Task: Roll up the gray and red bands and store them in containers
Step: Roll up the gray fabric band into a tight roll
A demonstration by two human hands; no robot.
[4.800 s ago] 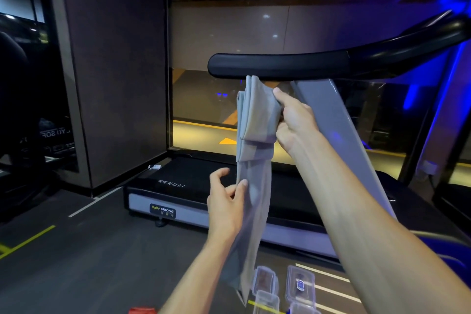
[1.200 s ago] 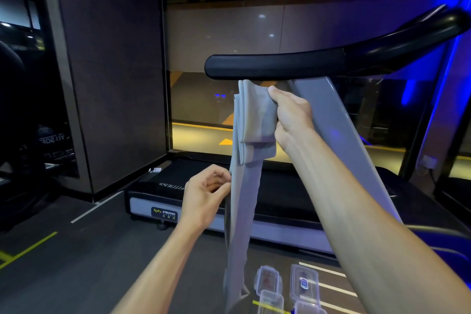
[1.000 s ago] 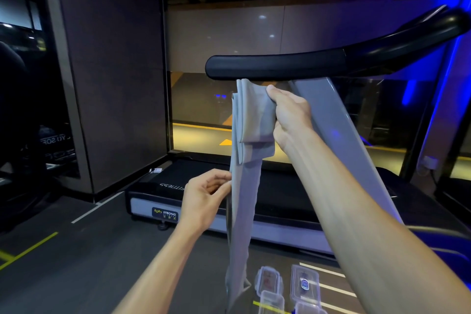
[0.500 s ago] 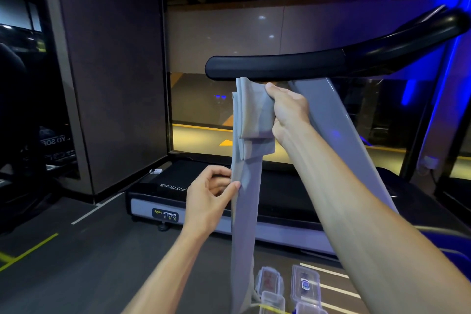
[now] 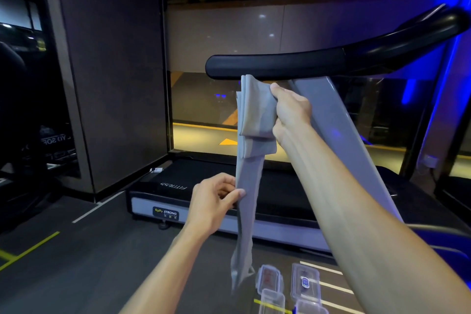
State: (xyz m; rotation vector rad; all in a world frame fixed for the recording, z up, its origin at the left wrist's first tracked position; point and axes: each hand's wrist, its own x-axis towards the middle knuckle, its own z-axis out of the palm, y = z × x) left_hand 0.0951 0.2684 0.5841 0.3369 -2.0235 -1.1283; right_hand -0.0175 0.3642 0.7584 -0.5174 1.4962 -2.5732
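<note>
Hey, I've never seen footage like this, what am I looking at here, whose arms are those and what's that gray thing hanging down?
This is one picture from a camera worn on a person's head, looking forward and down, so the arms are the wearer's own. There is no robot. The right hand grips the folded upper part of a gray band, a stretchy strip, just below the black treadmill handrail. The left hand pinches the hanging part lower down. The band's tail dangles toward the floor, where clear plastic containers lie with their lids. The treadmill deck sits behind the band.
</note>
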